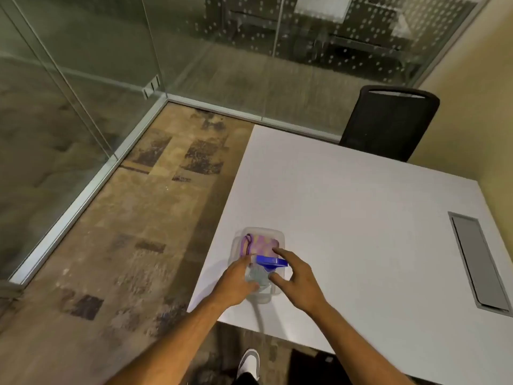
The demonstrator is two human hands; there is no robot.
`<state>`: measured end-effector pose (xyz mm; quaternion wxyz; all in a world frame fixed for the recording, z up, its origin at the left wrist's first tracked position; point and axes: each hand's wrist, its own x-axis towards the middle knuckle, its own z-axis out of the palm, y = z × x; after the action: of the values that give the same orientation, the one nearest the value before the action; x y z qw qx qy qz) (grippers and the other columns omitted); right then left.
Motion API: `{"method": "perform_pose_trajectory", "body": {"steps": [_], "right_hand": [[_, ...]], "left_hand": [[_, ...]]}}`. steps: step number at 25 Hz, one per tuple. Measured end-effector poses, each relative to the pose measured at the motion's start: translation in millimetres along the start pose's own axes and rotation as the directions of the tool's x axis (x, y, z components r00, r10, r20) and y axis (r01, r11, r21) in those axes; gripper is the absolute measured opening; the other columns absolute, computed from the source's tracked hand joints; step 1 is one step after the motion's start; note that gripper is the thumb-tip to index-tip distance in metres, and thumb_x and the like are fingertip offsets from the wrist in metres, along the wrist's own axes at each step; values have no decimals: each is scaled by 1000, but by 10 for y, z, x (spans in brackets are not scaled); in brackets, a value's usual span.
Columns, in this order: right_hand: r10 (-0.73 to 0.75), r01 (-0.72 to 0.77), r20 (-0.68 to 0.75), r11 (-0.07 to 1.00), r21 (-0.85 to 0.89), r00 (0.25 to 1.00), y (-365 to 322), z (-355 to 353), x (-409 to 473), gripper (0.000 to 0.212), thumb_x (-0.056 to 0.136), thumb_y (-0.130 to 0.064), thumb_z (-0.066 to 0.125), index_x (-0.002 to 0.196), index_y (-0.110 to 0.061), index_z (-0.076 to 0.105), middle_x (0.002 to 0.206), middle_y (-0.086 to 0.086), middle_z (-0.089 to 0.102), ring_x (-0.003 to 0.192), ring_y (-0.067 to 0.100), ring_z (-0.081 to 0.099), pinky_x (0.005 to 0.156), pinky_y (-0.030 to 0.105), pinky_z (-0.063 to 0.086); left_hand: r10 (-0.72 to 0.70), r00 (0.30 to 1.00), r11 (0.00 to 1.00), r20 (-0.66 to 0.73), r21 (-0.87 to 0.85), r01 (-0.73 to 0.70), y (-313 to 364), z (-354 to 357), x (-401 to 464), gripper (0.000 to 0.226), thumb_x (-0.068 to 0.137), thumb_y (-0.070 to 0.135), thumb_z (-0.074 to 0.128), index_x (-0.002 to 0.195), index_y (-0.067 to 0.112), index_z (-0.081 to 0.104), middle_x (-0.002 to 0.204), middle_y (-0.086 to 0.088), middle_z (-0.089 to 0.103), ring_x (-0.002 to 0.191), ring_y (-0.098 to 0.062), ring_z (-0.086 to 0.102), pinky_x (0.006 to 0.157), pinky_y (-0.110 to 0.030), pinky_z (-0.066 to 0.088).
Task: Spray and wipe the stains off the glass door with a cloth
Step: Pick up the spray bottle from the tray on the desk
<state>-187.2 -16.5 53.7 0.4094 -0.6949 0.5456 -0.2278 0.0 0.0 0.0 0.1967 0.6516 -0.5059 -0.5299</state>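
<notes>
A clear plastic tub (276, 235) sits near the left front corner of the white table (361, 218). Inside lie a folded pink-and-purple cloth (259, 244) and a clear spray bottle (258, 275) with a blue trigger head. My left hand (236, 283) reaches over the tub's left side, its fingers spread beside the bottle and holding nothing. My right hand (294, 276) hovers over the tub's right side, fingers spread around the blue head, with no grip visible. Glass walls and a glass door (83, 59) stand to the left and ahead.
A black office chair (388, 123) stands at the table's far side by the beige wall. A grey cable hatch (480, 259) is set into the table on the right. Patterned carpet (138, 218) lies between table and glass. My shoe (249, 362) shows below.
</notes>
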Motion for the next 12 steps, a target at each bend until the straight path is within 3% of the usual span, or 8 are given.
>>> {"method": "perform_pose_trajectory", "body": {"steps": [5,10,12], "right_hand": [[0,0,24,1000,8,1000,84,81,137,26,97,-16,65,121,-23,69,116,-6,73,104,5,65,94,17,52],[-4,4,36,1000,-6,999,-47,12,148,22,99,-17,62,119,-18,71,109,-3,74,98,12,68,93,26,56],[-22,22,24,1000,6,999,-225,-64,155,22,98,-17,63,119,-19,71,109,-3,74,98,12,68,92,25,56]], "left_hand": [[-128,992,991,-1,-40,128,37,133,163,62,89,23,78,144,23,49,136,-1,58,121,-21,58,109,-35,47],[-163,986,986,-32,-52,161,145,125,116,52,94,27,72,141,21,50,124,2,57,115,-19,57,108,-33,46],[-135,990,989,-49,-65,131,221,49,23,54,93,28,73,143,23,51,132,0,60,120,-21,58,109,-35,46]]}}
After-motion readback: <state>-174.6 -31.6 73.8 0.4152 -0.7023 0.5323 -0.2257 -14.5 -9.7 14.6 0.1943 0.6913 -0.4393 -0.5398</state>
